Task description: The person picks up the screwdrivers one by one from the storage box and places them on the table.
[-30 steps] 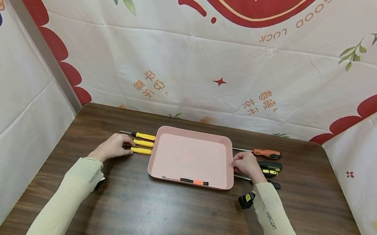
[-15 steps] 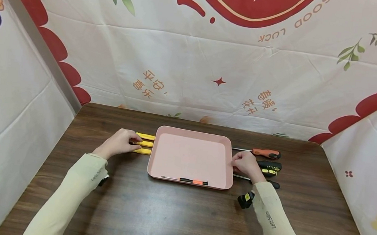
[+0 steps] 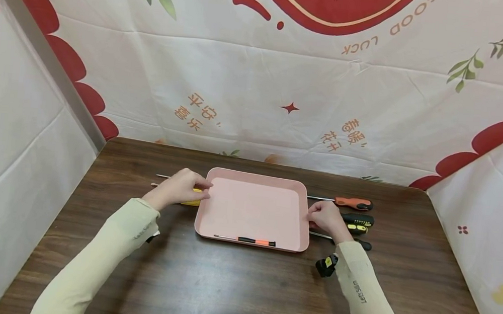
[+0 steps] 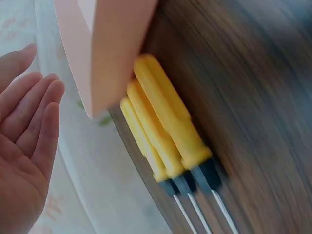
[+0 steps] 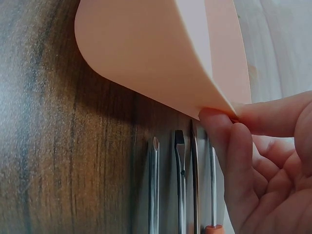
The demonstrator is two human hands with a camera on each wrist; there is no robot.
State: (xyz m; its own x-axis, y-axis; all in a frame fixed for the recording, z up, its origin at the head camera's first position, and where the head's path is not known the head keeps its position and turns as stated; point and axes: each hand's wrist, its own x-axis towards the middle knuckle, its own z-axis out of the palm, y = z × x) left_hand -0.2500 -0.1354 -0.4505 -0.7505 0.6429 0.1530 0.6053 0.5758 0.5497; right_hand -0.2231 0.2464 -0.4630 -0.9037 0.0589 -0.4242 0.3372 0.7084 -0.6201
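Note:
A pink tray point(image 3: 253, 207) lies on the table, with a small black-and-orange screwdriver point(image 3: 256, 241) along its near inner edge. My left hand point(image 3: 181, 187) hovers at the tray's left rim, above several yellow-handled screwdrivers; in the left wrist view its fingers are extended, the thumb is apart, and nothing is held. The yellow screwdriver handles point(image 4: 165, 109) lie side by side, ends close to the tray wall. On the opposite side, my right hand point(image 3: 328, 219) pinches the tray's right rim between thumb and fingers, as the right hand point(image 5: 265, 156) in its wrist view shows.
Right of the tray lie several larger screwdrivers, among them an orange-handled screwdriver point(image 3: 353, 203) and a black-handled screwdriver point(image 3: 359, 219). Their metal shafts point toward the tray. A printed cloth point(image 3: 248, 91) hangs behind the brown wooden table point(image 3: 229, 291).
My left hand has moved right, from beside the yellow screwdrivers across their handles to the tray's left rim. The right hand has kept its pinch on the rim; the tray has not visibly moved.

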